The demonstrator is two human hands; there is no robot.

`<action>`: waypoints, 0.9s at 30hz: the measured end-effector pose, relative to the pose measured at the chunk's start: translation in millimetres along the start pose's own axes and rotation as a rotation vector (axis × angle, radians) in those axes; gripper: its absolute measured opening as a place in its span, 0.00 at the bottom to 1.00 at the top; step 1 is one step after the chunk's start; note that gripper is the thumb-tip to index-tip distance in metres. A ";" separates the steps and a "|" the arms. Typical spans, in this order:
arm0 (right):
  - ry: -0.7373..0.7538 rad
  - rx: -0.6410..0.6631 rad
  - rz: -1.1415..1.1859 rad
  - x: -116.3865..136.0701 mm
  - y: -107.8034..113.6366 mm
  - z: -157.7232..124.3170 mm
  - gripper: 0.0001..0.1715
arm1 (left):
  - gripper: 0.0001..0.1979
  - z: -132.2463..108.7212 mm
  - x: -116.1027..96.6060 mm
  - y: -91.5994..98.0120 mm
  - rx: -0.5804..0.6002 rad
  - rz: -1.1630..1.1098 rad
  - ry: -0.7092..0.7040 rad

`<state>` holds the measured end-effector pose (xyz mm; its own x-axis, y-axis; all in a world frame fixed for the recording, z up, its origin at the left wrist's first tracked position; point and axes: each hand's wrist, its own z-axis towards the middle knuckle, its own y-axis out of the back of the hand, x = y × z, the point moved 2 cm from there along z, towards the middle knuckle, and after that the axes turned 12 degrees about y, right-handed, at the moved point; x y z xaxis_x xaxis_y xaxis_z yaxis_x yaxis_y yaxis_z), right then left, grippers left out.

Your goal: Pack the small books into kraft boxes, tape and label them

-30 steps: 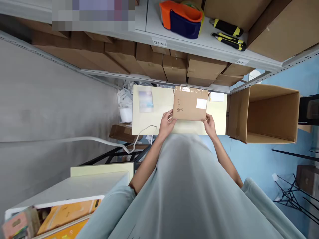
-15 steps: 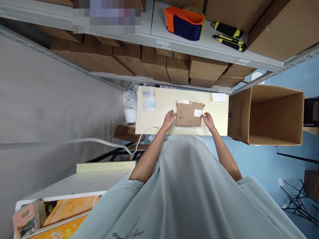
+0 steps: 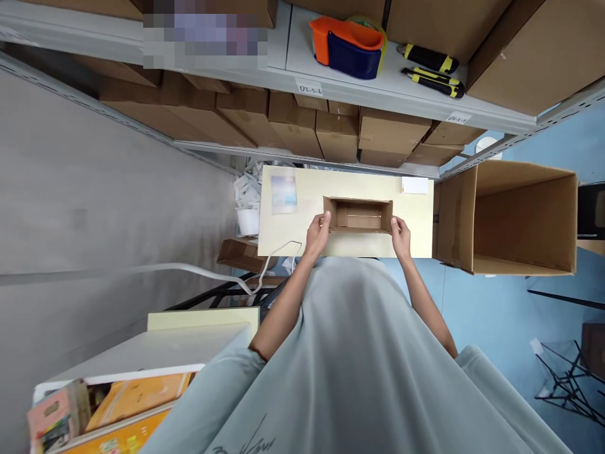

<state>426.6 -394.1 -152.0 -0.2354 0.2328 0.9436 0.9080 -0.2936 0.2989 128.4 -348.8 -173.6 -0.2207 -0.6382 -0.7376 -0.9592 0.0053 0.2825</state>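
Note:
A small cardboard box (image 3: 362, 229) stands over the cream table (image 3: 302, 243) with its open top facing up, and its inside shows nothing but bare cardboard walls and bottom. At its left end my left hand (image 3: 317, 236) grips the edge, thumb on top. My right hand (image 3: 401, 237) pinches the opposite end the same way. A pale printed sheet (image 3: 283, 191) lies on the table's left part, and a white label or card (image 3: 414, 185) at its back right corner.
Above the table, a metal shelf (image 3: 378, 101) holds cardboard boxes, an orange and blue tape dispenser (image 3: 350, 50) and two yellow-black cutters (image 3: 432, 69). A large open carton (image 3: 520, 217) stands right of the table. A white cable (image 3: 189, 267) hangs at the left.
The small box has been turned from lying with its marked side up to having its opening up. Both hands now grip its ends, slightly farther apart than before.

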 end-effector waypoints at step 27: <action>0.451 0.024 -0.596 33.6 -12.1 13.1 0.21 | 0.14 18.3 1.9 42.1 -0.148 -0.058 -0.179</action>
<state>412.2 -370.5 -125.8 -0.8049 -0.0581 0.5906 0.5877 -0.2155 0.7798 84.3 -335.7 -174.4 -0.2063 -0.4876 -0.8484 -0.9377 -0.1491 0.3137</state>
